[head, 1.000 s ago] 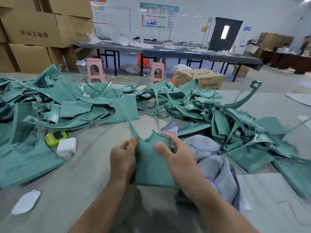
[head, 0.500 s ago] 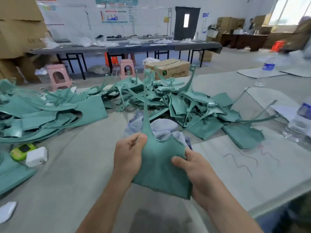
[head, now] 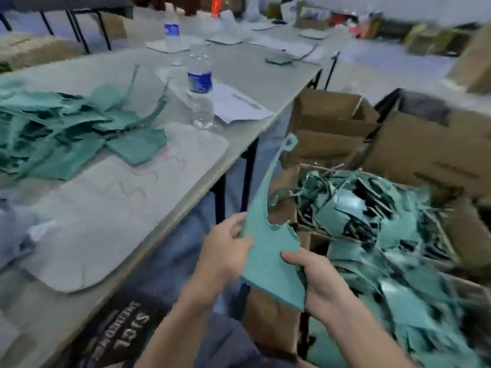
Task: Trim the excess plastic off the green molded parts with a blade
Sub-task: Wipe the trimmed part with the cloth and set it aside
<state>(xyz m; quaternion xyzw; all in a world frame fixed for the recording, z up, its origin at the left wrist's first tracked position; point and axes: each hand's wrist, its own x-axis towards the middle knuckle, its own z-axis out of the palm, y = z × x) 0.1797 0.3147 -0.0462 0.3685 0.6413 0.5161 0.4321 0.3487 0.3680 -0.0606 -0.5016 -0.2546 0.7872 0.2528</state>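
Both hands hold one green molded part [head: 268, 258] in the lower centre of the frame, off the table's [head: 186, 192] near edge and clear of it. The left hand [head: 225, 251] pinches the part's left edge, thumb on the facing side and fingers curled behind. The right hand [head: 318, 280] grips the lower right corner the same way. No blade shows in either hand, though the frame is smeared, so a small one tucked in a palm cannot be ruled out.

The part's long axis runs from the broad panel between the hands up to a thin strap ending in a loop [head: 290, 143] just above frame centre. A ragged notch is bitten into its upper right edge.

What matters is what lies to the right. An open cardboard box [head: 268, 325], heaped with green pieces [head: 372, 224], sits just beside and below the held part, filling the lower right of the frame. The right hand is the nearer one to it, almost over its rim. The untrimmed-looking pile [head: 53, 128], the white mat [head: 119, 213] and a water bottle [head: 200, 96] stay well apart in the upper left.

By my reading, this piece is headed for the box, with a short carry rightward and downward, strap trailing.
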